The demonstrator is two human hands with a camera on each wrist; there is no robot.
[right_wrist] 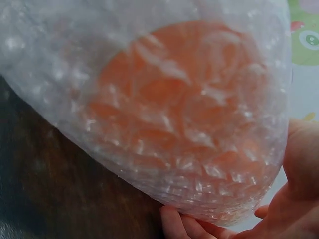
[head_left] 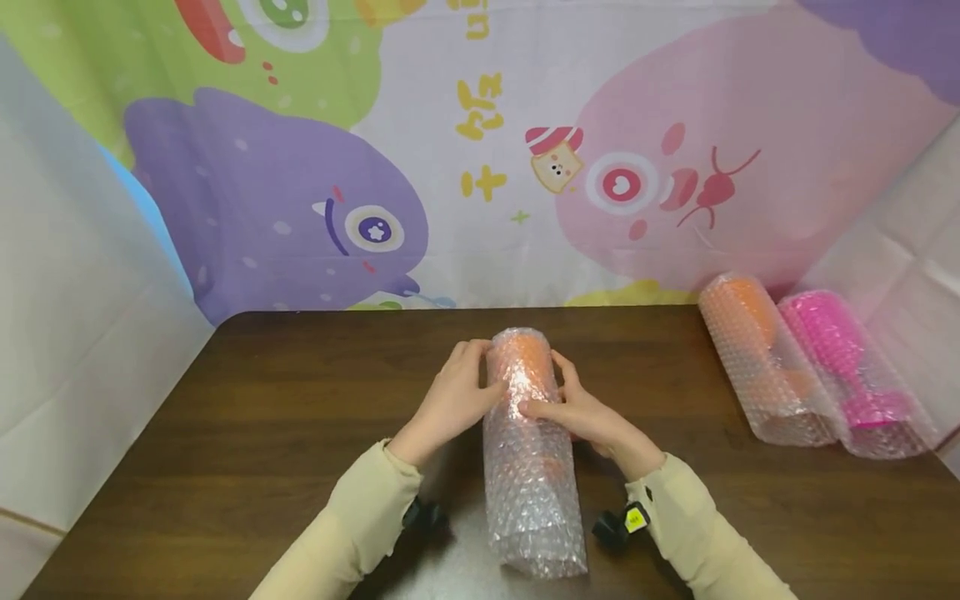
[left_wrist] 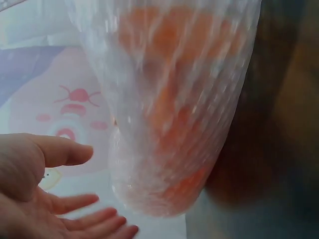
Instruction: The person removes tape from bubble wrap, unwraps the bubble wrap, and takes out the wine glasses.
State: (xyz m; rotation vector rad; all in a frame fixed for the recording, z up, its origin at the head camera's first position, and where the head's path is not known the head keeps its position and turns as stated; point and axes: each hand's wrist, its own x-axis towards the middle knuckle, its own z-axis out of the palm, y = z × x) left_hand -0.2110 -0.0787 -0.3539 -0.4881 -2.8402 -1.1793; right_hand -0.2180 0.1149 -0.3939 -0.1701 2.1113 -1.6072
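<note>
An orange goblet-shaped thing rolled in bubble wrap (head_left: 528, 467) lies lengthwise on the table in front of me, the orange showing through the clear layers. My right hand (head_left: 588, 414) grips its right side, thumb on top and fingers curled under the edge, as the right wrist view shows. On the far left side is my left hand (head_left: 455, 400), its thumb by the upper surface. In the left wrist view that left hand (left_wrist: 65, 194) has its fingers spread and fairly straight, beside the bubble wrap (left_wrist: 169, 114) with a visible gap.
Two more bubble-wrapped rolls lie at the back right: one orange (head_left: 765, 358), one pink (head_left: 855, 371), side by side. Behind the dark wooden table (head_left: 300, 400) hangs a cartoon-printed cloth (head_left: 480, 250). White panels stand at both sides.
</note>
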